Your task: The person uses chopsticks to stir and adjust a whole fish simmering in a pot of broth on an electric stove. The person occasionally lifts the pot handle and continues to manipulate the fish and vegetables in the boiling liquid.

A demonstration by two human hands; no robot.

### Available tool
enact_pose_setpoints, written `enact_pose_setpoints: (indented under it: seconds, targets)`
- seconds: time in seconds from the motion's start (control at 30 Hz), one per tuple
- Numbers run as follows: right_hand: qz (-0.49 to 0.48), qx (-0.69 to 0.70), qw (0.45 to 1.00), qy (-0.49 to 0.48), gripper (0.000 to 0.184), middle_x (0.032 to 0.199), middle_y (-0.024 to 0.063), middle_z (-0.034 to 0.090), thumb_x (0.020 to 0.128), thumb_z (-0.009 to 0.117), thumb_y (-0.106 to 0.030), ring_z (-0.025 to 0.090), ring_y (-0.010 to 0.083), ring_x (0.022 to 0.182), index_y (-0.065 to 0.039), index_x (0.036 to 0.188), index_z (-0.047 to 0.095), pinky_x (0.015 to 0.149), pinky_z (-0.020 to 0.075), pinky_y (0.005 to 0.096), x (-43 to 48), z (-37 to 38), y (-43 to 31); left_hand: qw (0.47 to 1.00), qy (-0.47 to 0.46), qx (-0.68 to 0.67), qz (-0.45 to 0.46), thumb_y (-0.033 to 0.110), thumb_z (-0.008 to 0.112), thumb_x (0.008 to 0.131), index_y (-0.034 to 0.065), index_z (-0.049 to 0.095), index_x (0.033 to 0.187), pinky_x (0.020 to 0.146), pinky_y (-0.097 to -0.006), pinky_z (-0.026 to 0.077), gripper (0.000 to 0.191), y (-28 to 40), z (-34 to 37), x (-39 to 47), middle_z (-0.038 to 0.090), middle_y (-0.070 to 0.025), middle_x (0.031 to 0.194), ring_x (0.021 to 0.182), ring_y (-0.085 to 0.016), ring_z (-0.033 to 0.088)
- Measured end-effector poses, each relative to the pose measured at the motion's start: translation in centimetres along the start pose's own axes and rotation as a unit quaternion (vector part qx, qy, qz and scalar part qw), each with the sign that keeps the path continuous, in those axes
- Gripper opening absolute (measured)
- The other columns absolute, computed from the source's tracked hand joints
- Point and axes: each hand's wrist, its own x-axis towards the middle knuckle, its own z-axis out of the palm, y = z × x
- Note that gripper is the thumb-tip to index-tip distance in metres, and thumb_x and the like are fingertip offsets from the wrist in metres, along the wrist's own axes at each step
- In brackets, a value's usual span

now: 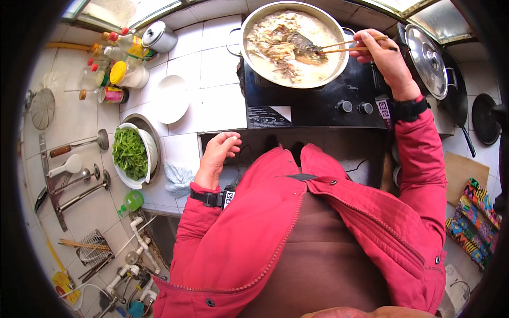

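My right hand holds a pair of wooden chopsticks over the right rim of a wide metal pot. The tips touch a dark piece of fish, which looks like a head, in the pale broth. Brownish leafy pieces lie around it. The pot sits on a black Midea gas cooker with two knobs. Away from the cooker, my left hand hangs before the counter's front edge with nothing in it, its fingers loosely curled.
A white bowl and a strainer of green leaves inside a metal basin stand on the tiled counter. Bottles and a yellow-lidded jar are at the back left. A metal lid leans right of the cooker.
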Motion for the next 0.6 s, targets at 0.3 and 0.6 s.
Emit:
enact_pose_setpoints:
  seconds: [0.3, 0.6]
  targets:
    - [0.077, 0.048, 0.996, 0.020, 0.026, 0.085, 0.0094, 0.064, 0.093, 0.045, -0.025, 0.066, 0.0157, 0.073, -0.003, 0.099, 0.058, 0.058, 0.0521, 0.0213, 1.6, 0.6, 0.8, 0.989, 0.032, 0.055, 0.132, 0.020, 0.055, 0.086, 0.0015, 0.062, 0.100, 0.060, -0.0214, 0.043, 0.024, 5.9, -1.5, 3.7, 0.062, -0.0048, 0.085, 0.069, -0.010, 0.056]
    - [-0.082, -0.076, 0.993, -0.033, 0.018, 0.081, 0.0007, 0.060, 0.093, 0.050, -0.016, 0.057, 0.0057, 0.066, -0.002, 0.096, 0.060, 0.058, 0.0481, 0.0165, 2.5, 3.1, 0.8, 0.962, 0.102, 0.179, 0.180, 0.035, 0.059, 0.084, 0.0053, 0.063, 0.103, 0.059, -0.0229, 0.043, 0.036, 14.6, -1.1, 12.6, 0.064, -0.0067, 0.089, 0.069, -0.012, 0.058]
